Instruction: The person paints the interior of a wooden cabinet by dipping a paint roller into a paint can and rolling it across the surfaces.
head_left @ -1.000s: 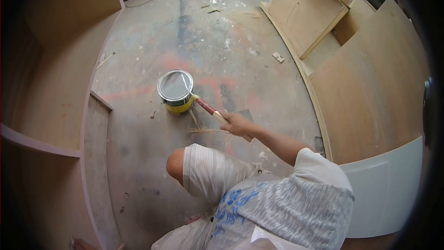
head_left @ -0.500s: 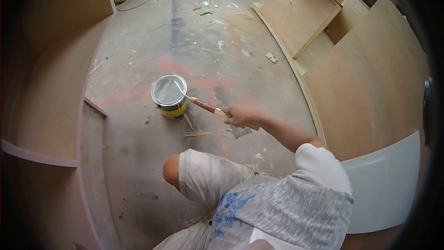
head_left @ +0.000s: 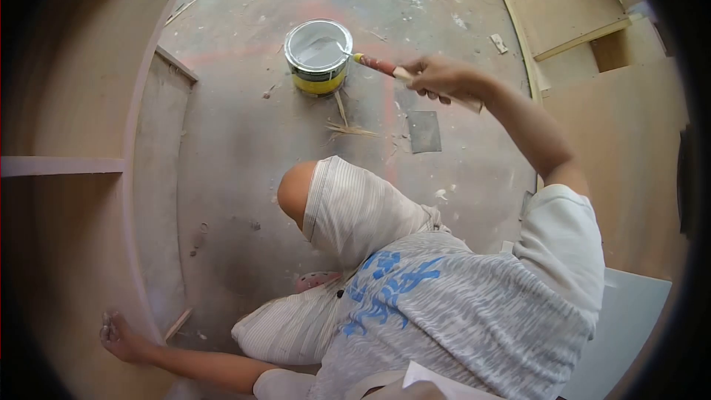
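My right hand (head_left: 444, 79) is closed around the wooden end of a paint roller (head_left: 376, 64) with a red handle and a yellow collar. Its wire dips into a paint can (head_left: 318, 81) with a yellow band. Pale grey paint (head_left: 315, 52) fills the can, and the roller's head is hidden in it. At lower left, my left hand (head_left: 122, 338) is held out beside a wooden cabinet (head_left: 63, 267). Its fingers are loosely bent and whitish at the tips, with nothing seen in them.
A wooden batten (head_left: 178, 64) and the cabinet's side line the left. On the right stand plywood panels (head_left: 615, 148) and a white sheet (head_left: 629, 326). Straw-like bristles (head_left: 352, 130), a dark square piece (head_left: 424, 131) and a wood scrap (head_left: 498, 44) lie on the paint-stained floor.
My view has tilted down, so the can and floor appear higher. My left hand has come into view at lower left. My right hand still grips the roller in the can.
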Available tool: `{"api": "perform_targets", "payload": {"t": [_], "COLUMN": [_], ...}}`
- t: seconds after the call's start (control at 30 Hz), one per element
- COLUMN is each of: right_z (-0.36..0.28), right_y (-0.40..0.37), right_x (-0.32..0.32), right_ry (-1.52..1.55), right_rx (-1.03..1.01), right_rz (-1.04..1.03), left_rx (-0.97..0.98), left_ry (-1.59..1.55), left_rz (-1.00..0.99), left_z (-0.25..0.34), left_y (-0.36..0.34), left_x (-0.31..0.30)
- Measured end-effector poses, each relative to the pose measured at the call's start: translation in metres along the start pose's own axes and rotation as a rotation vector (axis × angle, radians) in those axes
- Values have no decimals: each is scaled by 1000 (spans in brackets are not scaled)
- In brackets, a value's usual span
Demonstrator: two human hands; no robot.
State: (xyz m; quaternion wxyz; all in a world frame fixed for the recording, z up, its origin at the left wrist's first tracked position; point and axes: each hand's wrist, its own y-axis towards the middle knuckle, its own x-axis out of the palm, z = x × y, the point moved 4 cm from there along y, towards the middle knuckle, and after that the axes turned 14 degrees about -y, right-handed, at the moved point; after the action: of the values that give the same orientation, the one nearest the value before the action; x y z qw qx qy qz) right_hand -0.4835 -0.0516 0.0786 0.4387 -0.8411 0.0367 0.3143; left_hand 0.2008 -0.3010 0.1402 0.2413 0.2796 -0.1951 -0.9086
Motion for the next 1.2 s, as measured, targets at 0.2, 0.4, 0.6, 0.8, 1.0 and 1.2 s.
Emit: {"api": "perform_targets", "payload": {"t": [0.2,0.4,0.6,0.8,1.0,1.2], "right_z": [-29,-52,-77,-72,-50,-39], "right_y": [63,70,73,89,-2,30], "right_x": [-30,-54,-60,-47,-64,-37], "right_ry": [-121,-345,-448,-439,-260,-197], "right_rx": [-37,-48,-104,-92,-70,-72], "right_rz": [-21,-131,-78,-55,74,0], "left_rx": [-45,-87,-68,-116,-87,-42], "left_ry": [-258,-253,-322,-219,-227,-246], "left_rz": [9,-27,-42,-21,-75,-116], "left_z": [-3,-2,-15,4,3,-10], "left_y": [3,2,6,1,-3,3], "left_x": [5,5,1,10,12,11]}}
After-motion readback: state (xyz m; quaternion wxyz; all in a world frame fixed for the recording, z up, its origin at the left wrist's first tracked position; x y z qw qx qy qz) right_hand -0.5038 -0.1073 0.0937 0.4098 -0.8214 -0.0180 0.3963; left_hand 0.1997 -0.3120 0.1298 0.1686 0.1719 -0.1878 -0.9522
